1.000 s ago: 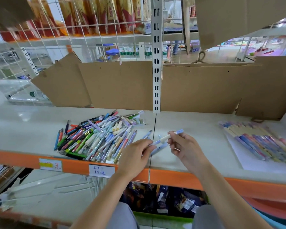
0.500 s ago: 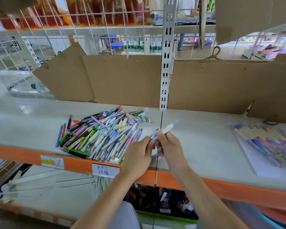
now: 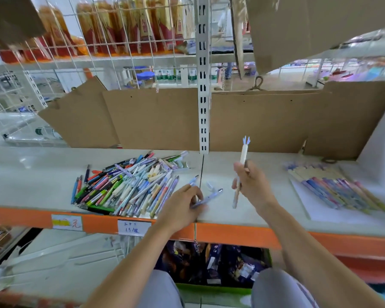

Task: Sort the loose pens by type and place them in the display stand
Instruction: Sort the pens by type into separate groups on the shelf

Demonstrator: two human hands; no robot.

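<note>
Shelf [image 3: 53, 174] first, w/ the big loose pile of pens [image 3: 125, 185] heaped left of centre, and a sorted row of pens [image 3: 338, 190] laid side by side on a white sheet [image 3: 320, 210] at the far right. No display stand in shot that I can make out, so where these end up is a guess.

Right hand [image 3: 251, 185] is up off the shelf, fingers curled round a cream pen [image 3: 242, 161], near upright, its blue-tipped end on top. Left hand [image 3: 185, 203] is low at the shelf's front edge, beside the pile, pinching a lilac pen [image 3: 207, 197] that lies nearly flat.

Doing it well, imo: match the cream one against the sorted row by body and cap before setting it down, lay it parallel w/ its own kind, don't nudge the neighbours.

Hard to read: motion blur on both pens, so type or print can't be told. A small pale bit [image 3: 210, 186] lies between the hands, maybe a cap, can't say. The row's right end blurs out.
</note>
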